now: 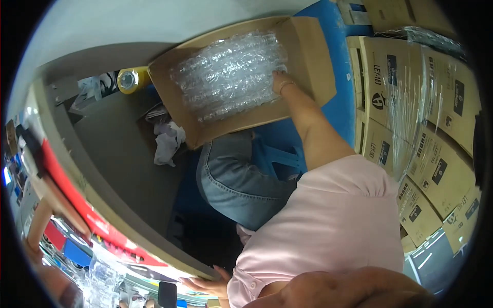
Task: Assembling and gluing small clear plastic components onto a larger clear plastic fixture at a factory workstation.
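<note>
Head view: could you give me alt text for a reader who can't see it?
A person's right hand touches clear plastic wrap filling an open carton. The left hand is at the edge of a table; stacked boxes stand on the right.

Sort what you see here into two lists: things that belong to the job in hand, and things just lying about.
Job in hand:
- right hand, at the clear plastic
- clear plastic packaging
- open cardboard box holding it

Apparently just lying about:
- yellow roll
- crumpled white scrap
- stacked cartons
</note>
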The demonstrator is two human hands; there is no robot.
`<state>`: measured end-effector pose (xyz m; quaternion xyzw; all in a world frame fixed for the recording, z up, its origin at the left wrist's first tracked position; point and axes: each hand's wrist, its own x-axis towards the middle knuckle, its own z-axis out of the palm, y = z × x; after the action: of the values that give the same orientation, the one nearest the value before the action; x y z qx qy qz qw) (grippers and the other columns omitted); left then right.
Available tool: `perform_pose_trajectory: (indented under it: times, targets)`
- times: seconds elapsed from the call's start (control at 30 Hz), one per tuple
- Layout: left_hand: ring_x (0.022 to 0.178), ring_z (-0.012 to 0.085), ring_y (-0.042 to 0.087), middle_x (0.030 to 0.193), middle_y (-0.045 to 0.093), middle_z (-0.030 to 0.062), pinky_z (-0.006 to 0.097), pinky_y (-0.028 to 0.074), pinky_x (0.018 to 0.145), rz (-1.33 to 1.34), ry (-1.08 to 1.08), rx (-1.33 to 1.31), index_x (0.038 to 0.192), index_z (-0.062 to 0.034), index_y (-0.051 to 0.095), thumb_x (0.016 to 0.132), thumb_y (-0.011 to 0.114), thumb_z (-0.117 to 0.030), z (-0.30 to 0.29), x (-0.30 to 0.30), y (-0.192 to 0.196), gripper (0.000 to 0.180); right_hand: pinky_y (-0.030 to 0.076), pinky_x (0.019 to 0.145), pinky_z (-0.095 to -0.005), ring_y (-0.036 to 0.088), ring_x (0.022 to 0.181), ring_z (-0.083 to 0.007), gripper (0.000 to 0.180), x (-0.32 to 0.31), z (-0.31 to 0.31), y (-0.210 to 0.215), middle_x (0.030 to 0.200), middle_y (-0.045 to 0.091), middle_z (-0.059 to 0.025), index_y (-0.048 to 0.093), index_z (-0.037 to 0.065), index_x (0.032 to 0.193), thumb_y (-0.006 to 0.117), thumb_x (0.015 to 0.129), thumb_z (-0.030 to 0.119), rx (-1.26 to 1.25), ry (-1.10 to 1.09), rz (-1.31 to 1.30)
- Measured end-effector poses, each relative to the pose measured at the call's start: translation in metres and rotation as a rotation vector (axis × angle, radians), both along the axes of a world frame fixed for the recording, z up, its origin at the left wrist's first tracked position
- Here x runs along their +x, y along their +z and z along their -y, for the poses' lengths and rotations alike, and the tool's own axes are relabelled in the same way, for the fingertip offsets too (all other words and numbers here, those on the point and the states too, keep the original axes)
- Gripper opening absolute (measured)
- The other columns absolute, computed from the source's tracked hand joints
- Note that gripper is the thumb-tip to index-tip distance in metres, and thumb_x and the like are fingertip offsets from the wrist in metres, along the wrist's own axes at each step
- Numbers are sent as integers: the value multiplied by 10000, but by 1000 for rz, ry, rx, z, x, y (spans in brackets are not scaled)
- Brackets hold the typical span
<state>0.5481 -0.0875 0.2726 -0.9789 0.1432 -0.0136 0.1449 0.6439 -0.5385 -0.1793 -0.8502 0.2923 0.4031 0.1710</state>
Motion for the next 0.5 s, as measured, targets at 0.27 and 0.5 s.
perform_pose_trajectory:
  times: [0.27, 0.5]
  targets:
    - [1242, 461, 331, 1348, 279, 293, 561, 341, 976, -20, 1, 97, 1342, 14, 266, 804, 621, -253, -22, 7, -32, 698, 247, 1074, -478, 310, 1318, -278, 509, 18, 18, -88, 1421, 333, -115, 272, 101, 1383, 392, 888, 130, -103, 200, -163]
    - [1231, 457, 348, 1348, 281, 289, 559, 346, 973, 2, 135, 63, 1327, 12, 301, 796, 629, -241, -23, 3, -53, 673, 330, 1032, -405, 388, 1261, -314, 684, 23, 11, -61, 1371, 380, -198, 333, 54, 1343, 622, 759, 262, -23, 416, -210]
